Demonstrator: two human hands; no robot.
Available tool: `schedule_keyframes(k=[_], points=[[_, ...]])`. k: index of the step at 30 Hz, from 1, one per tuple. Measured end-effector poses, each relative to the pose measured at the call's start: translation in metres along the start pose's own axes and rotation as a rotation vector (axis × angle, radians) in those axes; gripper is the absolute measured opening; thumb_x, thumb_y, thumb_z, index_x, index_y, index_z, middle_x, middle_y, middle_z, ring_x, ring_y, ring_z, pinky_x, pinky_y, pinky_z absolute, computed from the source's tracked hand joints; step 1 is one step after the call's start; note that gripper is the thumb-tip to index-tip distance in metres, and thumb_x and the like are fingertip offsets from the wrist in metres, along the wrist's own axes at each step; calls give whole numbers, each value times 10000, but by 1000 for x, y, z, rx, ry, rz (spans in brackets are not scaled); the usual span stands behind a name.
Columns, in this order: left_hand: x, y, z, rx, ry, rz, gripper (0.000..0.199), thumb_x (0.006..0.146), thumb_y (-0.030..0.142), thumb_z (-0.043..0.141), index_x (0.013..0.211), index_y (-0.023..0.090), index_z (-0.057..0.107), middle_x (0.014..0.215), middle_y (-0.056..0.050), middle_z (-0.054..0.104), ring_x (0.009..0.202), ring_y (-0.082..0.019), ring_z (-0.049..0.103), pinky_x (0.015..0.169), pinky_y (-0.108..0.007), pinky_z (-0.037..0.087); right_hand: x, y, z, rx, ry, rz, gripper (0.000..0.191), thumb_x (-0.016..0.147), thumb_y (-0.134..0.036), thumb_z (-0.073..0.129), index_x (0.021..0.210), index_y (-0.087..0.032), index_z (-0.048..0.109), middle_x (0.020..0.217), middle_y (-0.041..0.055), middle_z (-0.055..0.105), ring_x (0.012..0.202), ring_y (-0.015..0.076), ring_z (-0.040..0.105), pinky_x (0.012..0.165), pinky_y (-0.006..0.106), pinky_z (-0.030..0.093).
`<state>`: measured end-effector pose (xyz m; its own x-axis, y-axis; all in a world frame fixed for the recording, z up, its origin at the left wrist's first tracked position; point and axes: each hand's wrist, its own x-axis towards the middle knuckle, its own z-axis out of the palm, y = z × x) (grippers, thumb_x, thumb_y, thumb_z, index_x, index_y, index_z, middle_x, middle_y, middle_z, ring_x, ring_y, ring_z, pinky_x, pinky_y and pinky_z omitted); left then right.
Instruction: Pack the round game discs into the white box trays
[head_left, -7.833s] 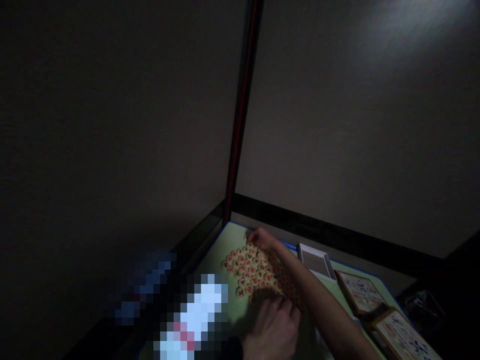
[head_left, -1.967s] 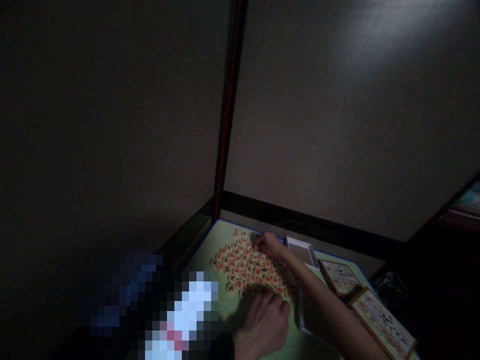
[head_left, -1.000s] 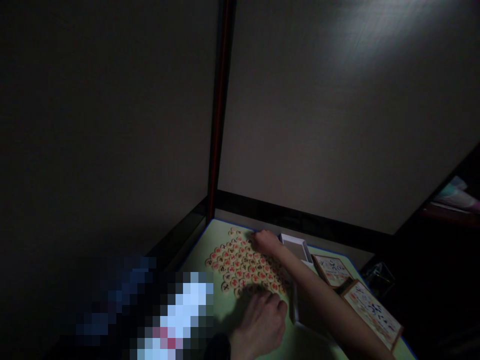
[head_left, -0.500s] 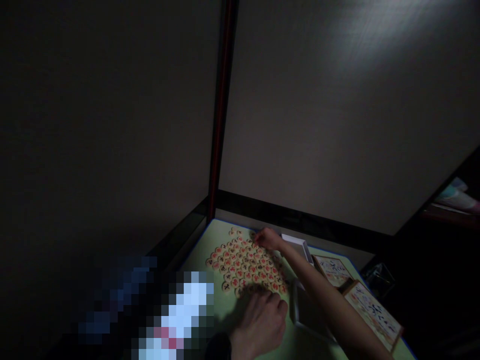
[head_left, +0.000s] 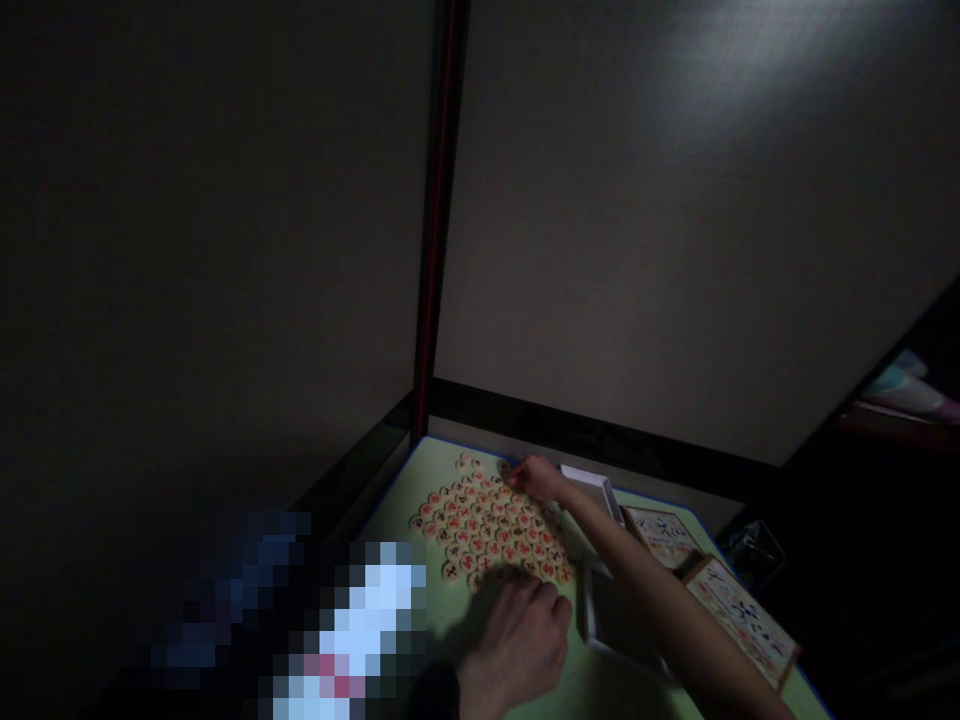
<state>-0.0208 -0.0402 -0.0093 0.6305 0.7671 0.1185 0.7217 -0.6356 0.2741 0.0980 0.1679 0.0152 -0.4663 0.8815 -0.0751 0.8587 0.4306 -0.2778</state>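
Observation:
Many round Chinese chess pieces (head_left: 487, 525) with red and black characters lie close together on a pale green table (head_left: 386, 580). My left hand (head_left: 521, 635), with a dark band or cuff at its wrist, is closed at the near edge of the pieces. Its curled fingertips are hidden, so anything in them cannot be seen. Reaching in from the lower right, my right hand (head_left: 534, 478) has its fingers pressed together at the far edge of the pieces. One dark-marked piece (head_left: 504, 467) lies right by those fingertips; what they grip is too small to make out.
A white open box (head_left: 589, 485) sits behind my right forearm, and a light-rimmed tray (head_left: 589, 610) lies partly under it. Two patterned box lids (head_left: 660, 535) (head_left: 742, 620) rest at the right. Walls (head_left: 600, 300) bound the table's far corner. A pixelated bright patch (head_left: 367, 610) covers the lower left.
The view has shifted very slightly. Both hands keep almost the same places and shapes, and the pieces show no clear movement.

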Motion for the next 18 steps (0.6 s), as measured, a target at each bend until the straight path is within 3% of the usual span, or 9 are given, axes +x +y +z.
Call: schedule_keyframes(k=[5, 10, 13, 18], points=[[0, 1, -3, 12, -10, 26, 196, 926, 209, 475, 1029, 131, 622, 1054, -129, 677, 1060, -280, 620, 891, -458, 528, -15, 20, -19, -52, 40, -18, 344, 737, -47, 533, 914, -171, 801, 898, 48, 783, 837, 191, 700, 746, 232, 458], [-1, 2, 5, 20, 33, 74, 174, 924, 201, 481, 1002, 135, 622, 1018, -122, 679, 1027, -264, 626, 878, -440, 529, -28, 30, -27, -75, 60, -25, 339, 759, -51, 521, 913, -169, 799, 914, 74, 785, 846, 205, 709, 749, 243, 466], [-3, 3, 8, 20, 56, 80, 175, 929, 222, 492, 1010, 139, 623, 1024, -117, 680, 1025, -262, 625, 872, -433, 535, -17, 21, -24, -73, 72, -49, 368, 756, -42, 525, 967, -181, 792, 952, 67, 783, 891, 203, 708, 765, 235, 465], [-3, 5, 11, 9, 64, 16, 190, 921, 193, 508, 1059, 150, 632, 1100, -116, 679, 1081, -262, 616, 927, -444, 525, 28, -16, -14, -62, 41, -123, 367, 756, -36, 541, 990, -182, 782, 923, 45, 782, 871, 189, 712, 775, 231, 473]])
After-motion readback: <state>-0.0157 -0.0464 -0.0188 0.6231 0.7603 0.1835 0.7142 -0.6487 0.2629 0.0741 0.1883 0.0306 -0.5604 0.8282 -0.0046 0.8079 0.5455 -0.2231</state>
